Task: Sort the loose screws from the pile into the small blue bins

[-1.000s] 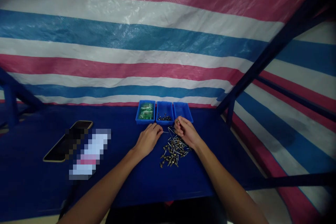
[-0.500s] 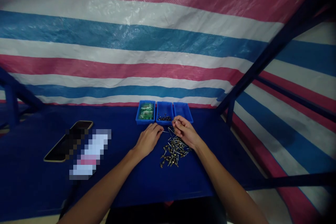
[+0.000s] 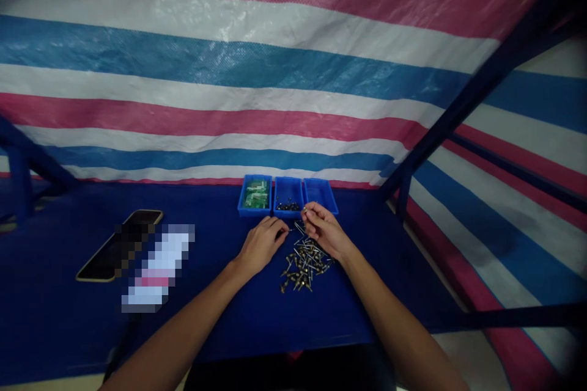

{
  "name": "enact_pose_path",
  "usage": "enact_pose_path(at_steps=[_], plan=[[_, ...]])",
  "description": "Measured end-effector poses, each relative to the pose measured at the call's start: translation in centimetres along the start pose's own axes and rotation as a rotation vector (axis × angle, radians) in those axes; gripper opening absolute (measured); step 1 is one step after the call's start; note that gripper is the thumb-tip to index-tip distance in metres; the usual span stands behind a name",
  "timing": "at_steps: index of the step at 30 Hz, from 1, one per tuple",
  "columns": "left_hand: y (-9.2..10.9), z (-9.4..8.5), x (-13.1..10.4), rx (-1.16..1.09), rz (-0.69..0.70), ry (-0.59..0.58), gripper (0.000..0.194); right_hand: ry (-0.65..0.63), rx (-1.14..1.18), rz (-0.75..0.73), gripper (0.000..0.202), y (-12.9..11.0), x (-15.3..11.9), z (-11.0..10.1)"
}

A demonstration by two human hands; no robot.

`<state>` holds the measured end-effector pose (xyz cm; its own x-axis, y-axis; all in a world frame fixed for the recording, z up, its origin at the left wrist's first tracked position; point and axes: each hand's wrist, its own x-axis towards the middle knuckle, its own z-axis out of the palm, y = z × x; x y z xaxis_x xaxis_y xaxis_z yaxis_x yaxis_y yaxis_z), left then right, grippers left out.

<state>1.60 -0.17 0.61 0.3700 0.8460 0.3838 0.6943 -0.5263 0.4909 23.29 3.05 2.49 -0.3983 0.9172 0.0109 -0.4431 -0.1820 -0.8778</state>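
Observation:
My left hand (image 3: 265, 242) is closed in a pinch, with a thin metal-shafted piece (image 3: 290, 230) poking out of its fingertips to the right. Raised a little higher, my right hand (image 3: 324, 229) pinches a small shiny piece (image 3: 305, 210) between thumb and fingers; most of it is hidden. Below and between both hands lies a loose pile of small pieces with brass-coloured heads and thin silvery shafts (image 3: 305, 266), on the dark blue table (image 3: 220, 317).
Three blue bins stand at the back: the left bin (image 3: 240, 211) holds green-and-white items, the middle bin (image 3: 288, 186) small dark pieces; the right bin (image 3: 321, 190) is partly behind my right hand. A phone (image 3: 98, 256) and a pixelated item (image 3: 158, 269) lie left. Blue frame bars (image 3: 440, 125) rise at right.
My left hand has shifted slightly right, and less of the thin shaft shows beyond its fingertips. My right hand has barely moved.

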Motion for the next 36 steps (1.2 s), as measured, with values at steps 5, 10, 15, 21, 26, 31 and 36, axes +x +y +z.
enact_pose_path(at_steps=[5,10,15,21,26,31,36], plan=[[0.17,0.09,-0.05,-0.009,0.001,-0.012,0.01,0.01,-0.011,0.004,0.03,-0.07,-0.09,0.13],[-0.05,0.35,-0.02,-0.005,0.011,-0.007,0.013,0.019,0.0,0.009,0.029,-0.18,-0.11,0.22],[-0.2,0.49,0.0,0.007,0.026,-0.015,0.013,0.013,-0.005,0.014,0.028,-0.16,-0.08,0.37],[0.16,0.23,0.04,0.017,0.029,-0.027,0.01,0.018,-0.012,0.024,0.03,-0.02,-0.01,0.31],[0.26,0.32,0.01,0.03,0.001,-0.022,0.002,0.014,-0.013,0.005,0.028,0.11,0.03,0.21],[0.45,0.47,-0.01,0.071,-0.039,-0.005,0.005,0.017,-0.013,0.008,0.03,0.19,0.04,0.22],[0.53,0.53,0.02,0.085,-0.031,-0.017,0.006,0.012,-0.024,-0.003,0.029,0.19,0.04,0.26]])
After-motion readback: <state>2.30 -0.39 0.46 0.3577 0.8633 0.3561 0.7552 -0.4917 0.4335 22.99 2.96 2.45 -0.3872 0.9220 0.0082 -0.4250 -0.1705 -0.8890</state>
